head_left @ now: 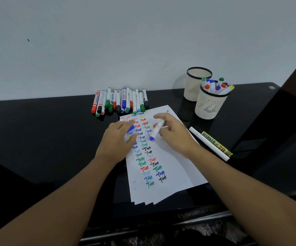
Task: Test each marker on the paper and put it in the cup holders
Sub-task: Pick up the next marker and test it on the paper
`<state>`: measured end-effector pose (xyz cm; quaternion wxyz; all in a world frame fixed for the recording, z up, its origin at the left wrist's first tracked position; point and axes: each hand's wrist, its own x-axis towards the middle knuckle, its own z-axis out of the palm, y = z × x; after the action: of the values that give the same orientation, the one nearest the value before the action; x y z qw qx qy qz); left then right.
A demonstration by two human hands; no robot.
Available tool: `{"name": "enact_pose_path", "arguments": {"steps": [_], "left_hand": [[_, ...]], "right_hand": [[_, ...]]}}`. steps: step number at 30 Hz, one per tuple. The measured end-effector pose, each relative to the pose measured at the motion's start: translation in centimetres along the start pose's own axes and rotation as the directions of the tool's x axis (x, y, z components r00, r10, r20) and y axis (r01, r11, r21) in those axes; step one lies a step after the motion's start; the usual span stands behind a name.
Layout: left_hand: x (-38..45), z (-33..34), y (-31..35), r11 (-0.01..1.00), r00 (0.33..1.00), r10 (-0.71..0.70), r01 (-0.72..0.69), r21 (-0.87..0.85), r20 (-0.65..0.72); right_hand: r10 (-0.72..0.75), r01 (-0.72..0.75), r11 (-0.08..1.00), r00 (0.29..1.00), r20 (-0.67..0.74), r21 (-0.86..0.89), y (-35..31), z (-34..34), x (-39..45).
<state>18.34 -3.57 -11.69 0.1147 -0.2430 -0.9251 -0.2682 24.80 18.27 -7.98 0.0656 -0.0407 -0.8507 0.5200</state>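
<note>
Blue marker in my right hand, fingers curled round the barrel, blue end pointing down toward the paper. My left hand pinches something blue, likely the cap, over the upper left of the sheet. Blur makes it hard to say whether the blue end is bare tip or capped.

Step in hand, as I judge it: testing this marker, either just uncapped or about to be recapped. The sheet is well covered with "Test" marks.

Next move needs cap and barrel lined up, then a reach right to the near cup, already holding markers; the far cup shows none. A row of markers waits near the wall; two more lie beside the paper.
</note>
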Motion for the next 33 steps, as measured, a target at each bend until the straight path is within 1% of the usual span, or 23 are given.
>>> {"name": "enact_pose_path", "arguments": {"steps": [2,5,8,9,12,14,17,18,19,20,22,24,33], "left_hand": [[0.0,0.0,0.0,0.999,0.998,0.046,-0.046,0.005,0.040],[0.1,0.0,0.0,0.998,0.996,0.036,-0.040,0.050,0.087],[0.2,0.0,0.1,0.996,0.994,0.019,-0.028,0.085,0.110],[0.3,0.0,0.1,0.996,0.993,0.017,-0.028,0.090,0.114],[0.3,0.1,0.0,0.995,0.993,0.026,-0.037,0.097,0.114],[0.4,0.2,-0.1,0.994,0.994,0.031,-0.042,0.102,0.109],[0.5,0.4,-0.5,0.993,0.994,0.044,-0.054,0.103,0.099],[0.5,0.5,-0.6,0.993,0.994,0.051,-0.060,0.101,0.093],[0.5,0.5,-0.7,0.993,0.995,0.056,-0.065,0.100,0.088],[0.6,0.6,-0.7,0.992,0.995,0.060,-0.069,0.101,0.084],[0.6,0.7,-0.8,0.992,0.995,0.065,-0.073,0.103,0.081],[0.6,0.6,-0.8,0.992,0.995,0.062,-0.071,0.107,0.082],[0.5,0.1,0.3,0.994,0.989,-0.003,-0.013,0.110,0.145]], "right_hand": [[-0.024,0.024,1.000,1.000,0.013,0.016,0.5,0.2,-0.7],[-0.038,0.039,0.999,0.999,-0.034,0.022,1.1,0.6,-1.4],[0.012,0.006,0.987,0.994,-0.107,0.159,0.7,1.0,-2.2],[0.038,-0.016,0.986,0.991,-0.131,0.163,0.6,1.1,-2.5],[0.069,-0.057,0.996,0.978,-0.197,0.062,0.8,1.0,-2.8],[0.067,-0.065,0.998,0.979,-0.191,0.015,1.2,0.9,-2.8],[0.000,0.017,0.996,0.983,-0.182,0.090,1.2,0.9,-2.8],[0.004,0.017,0.993,0.983,-0.181,0.117,1.2,1.1,-2.8],[0.029,-0.008,0.993,0.983,-0.180,0.115,1.4,1.3,-2.7],[0.069,-0.057,0.996,0.981,-0.180,0.069,1.6,1.6,-2.5],[0.138,-0.154,0.984,0.976,-0.168,-0.087,2.0,2.0,-2.2],[0.174,-0.195,0.972,0.973,-0.150,-0.133,2.2,2.4,-1.9],[0.145,-0.168,0.975,0.977,-0.156,-0.145,1.9,2.2,-2.3]]}}
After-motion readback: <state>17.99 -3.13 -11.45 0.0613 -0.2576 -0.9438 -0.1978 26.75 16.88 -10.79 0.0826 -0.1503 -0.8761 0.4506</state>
